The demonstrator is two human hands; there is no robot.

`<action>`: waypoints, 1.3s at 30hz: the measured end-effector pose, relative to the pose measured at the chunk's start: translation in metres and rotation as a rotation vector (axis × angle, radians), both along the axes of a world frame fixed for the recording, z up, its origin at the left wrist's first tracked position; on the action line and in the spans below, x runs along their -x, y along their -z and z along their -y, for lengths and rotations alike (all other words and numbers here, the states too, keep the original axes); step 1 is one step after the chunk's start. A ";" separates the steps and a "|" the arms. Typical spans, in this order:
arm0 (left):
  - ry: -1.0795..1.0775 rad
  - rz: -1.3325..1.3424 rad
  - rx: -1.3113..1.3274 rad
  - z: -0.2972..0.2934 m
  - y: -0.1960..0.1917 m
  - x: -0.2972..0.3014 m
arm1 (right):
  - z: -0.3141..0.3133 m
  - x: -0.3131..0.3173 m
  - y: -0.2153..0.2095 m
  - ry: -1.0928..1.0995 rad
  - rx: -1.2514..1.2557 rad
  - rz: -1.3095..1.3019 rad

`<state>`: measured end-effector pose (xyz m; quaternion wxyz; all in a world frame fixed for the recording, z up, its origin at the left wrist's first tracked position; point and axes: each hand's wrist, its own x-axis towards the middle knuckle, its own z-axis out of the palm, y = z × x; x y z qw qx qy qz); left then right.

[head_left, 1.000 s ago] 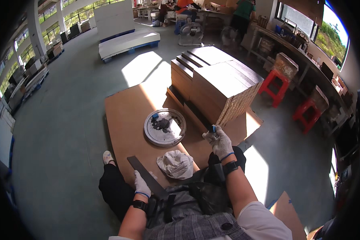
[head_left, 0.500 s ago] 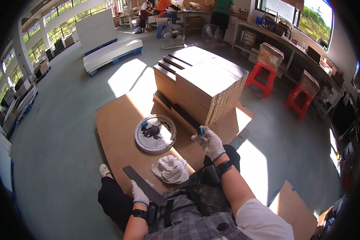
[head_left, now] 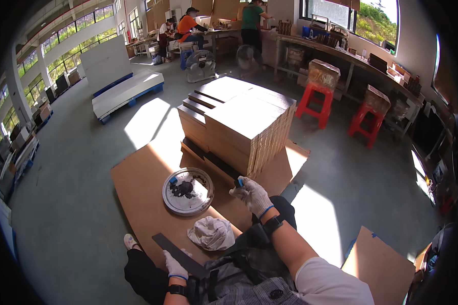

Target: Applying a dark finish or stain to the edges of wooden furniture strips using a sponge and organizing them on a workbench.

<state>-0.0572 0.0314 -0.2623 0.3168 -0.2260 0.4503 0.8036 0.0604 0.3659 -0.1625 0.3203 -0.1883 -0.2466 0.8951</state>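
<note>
on the lap, left hand (head_left: 175, 265) grips a long, flat dark strip (head_left: 178, 255).

Gloved left hand (head_left: 175, 265) low and clenched, right hand (head_left: 253, 194) raised, fingers curled

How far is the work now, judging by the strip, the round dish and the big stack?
Done: I cannot tell; no finished pieces stand apart. In hand: the left hand holds a dark strip across the lap, and the right hand grips a small blue-tipped tool beside the round dish of dark paste. Left: apparently much, since the stack of flat pieces is tall.
</note>
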 end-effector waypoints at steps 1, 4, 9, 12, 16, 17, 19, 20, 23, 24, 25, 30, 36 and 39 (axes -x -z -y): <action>-0.002 0.004 -0.001 0.002 0.006 0.001 | -0.002 0.001 0.004 -0.020 -0.005 -0.017; 0.042 0.004 -0.017 0.009 0.013 0.002 | -0.002 -0.001 0.007 -0.046 -0.014 -0.032; 0.033 -0.005 0.008 0.009 0.019 0.006 | 0.001 -0.001 0.002 -0.039 -0.014 -0.024; 0.031 -0.011 -0.011 0.007 0.020 0.007 | 0.000 -0.001 0.001 -0.045 -0.033 -0.033; 0.041 0.001 -0.062 0.008 0.024 0.010 | -0.001 0.002 0.000 -0.018 -0.010 0.005; 0.043 0.001 -0.063 0.007 0.024 0.010 | -0.001 0.001 0.000 -0.019 -0.005 0.014; 0.063 -0.011 -0.039 0.006 0.021 0.010 | -0.002 0.001 0.002 -0.024 -0.023 0.002; 0.061 -0.012 -0.039 0.007 0.023 0.011 | -0.002 0.001 0.001 -0.034 -0.042 -0.011; 0.059 -0.013 -0.011 0.007 0.024 0.012 | 0.001 0.000 -0.003 -0.032 -0.036 0.001; 0.058 -0.016 0.003 0.005 0.019 0.009 | 0.001 0.000 0.000 -0.029 -0.037 0.001; 0.058 -0.018 0.016 0.004 0.014 0.006 | 0.003 -0.002 0.006 0.003 -0.202 0.045; 0.055 -0.022 -0.032 0.013 0.018 0.000 | 0.008 -0.002 0.006 -0.012 0.074 0.043; 0.108 -0.024 0.026 0.008 0.031 0.013 | 0.003 0.000 0.004 0.022 -0.324 0.048; 0.094 -0.037 -0.002 -0.002 0.022 0.009 | 0.000 -0.001 -0.003 0.071 -0.253 0.069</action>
